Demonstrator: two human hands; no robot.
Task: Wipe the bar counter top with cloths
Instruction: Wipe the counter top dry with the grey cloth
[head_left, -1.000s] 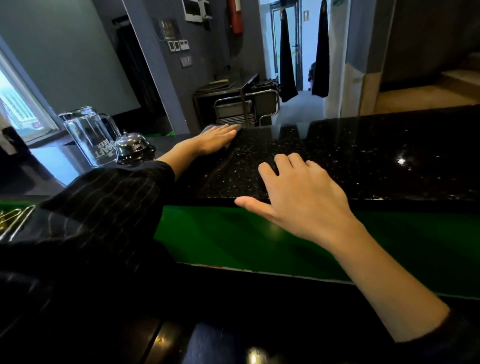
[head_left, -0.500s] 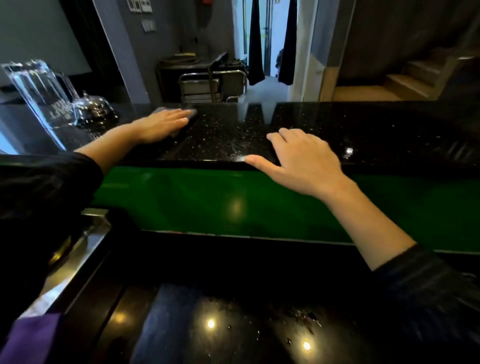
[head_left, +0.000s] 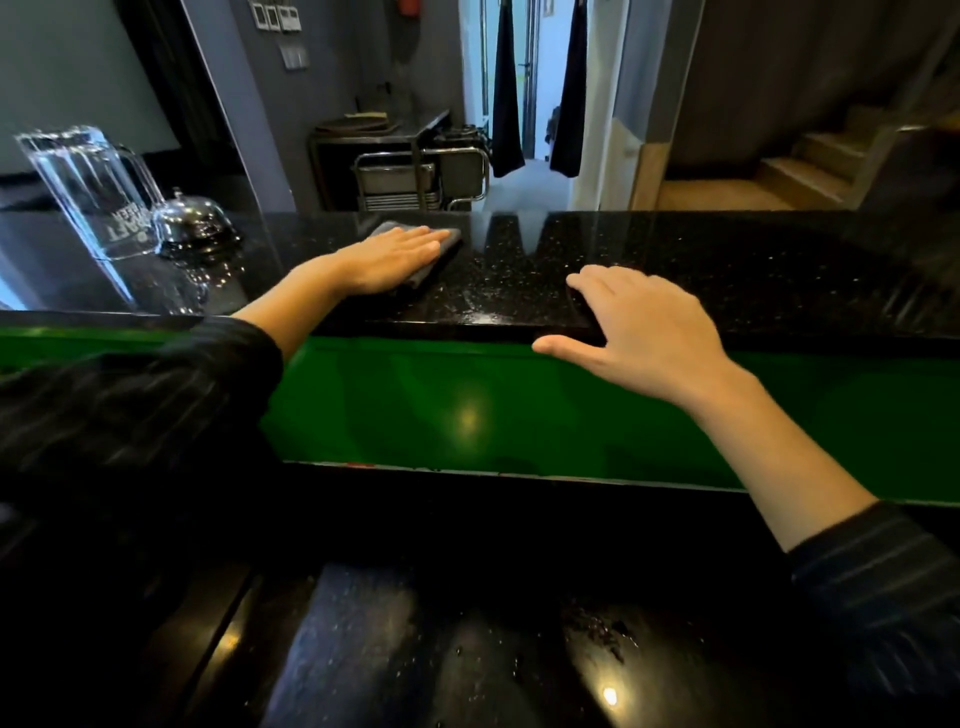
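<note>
Counter (head_left: 727, 260) wiping is under way: the left hand (head_left: 387, 254) lies flat, fingers extended, pressing a grey cloth (head_left: 431, 254) onto the black top, while the right hand (head_left: 644, 327) rests with spread fingers on the near edge; no cloth shows beneath it. A wide leftward sweep could knock the jug (head_left: 93, 192) and bell (head_left: 192, 221) standing nearby, and the wet gloss might let the bracing hand slip.

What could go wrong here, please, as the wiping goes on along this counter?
1. The left hand presses the cloth flat on the counter not far from the pitcher and bell; a wide sweep that way might knock them.
2. The right hand rests on a dark cloth at the near edge, thumb over the lip; it could slip off.
</note>
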